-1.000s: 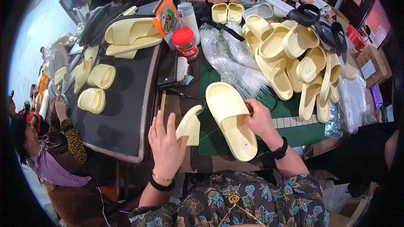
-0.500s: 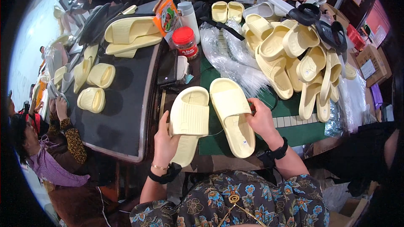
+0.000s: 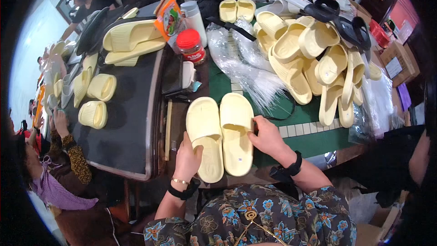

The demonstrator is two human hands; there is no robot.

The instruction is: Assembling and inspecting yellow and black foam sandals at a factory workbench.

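Note:
Two pale yellow slippers lie side by side in front of me, soles down and toes pointing away. Their straps are at the far end. My left hand [image 3: 185, 160] grips the outer edge of the left slipper [image 3: 204, 123], thumb on top near the strap. With its fingers at the strap's outer side, my right hand [image 3: 267, 135] holds the right slipper [image 3: 237, 114], which has a small white sticker on its heel. The slippers touch or nearly touch along their inner edges. The fingertips under both slippers are hidden.
A heap of yellow slippers [image 3: 298, 59] fills the back right, beside clear plastic bags [image 3: 236, 50]. A red-lidded jar [image 3: 191, 48] and a white bottle [image 3: 195, 23] stand at the back. More slippers [image 3: 102, 87] rest on the dark table [image 3: 132, 123] at left, where another person sits.
The left slipper has turned from tilted to flat and moved against the right one. The right slipper has shifted left and straightened. My view has moved slightly.

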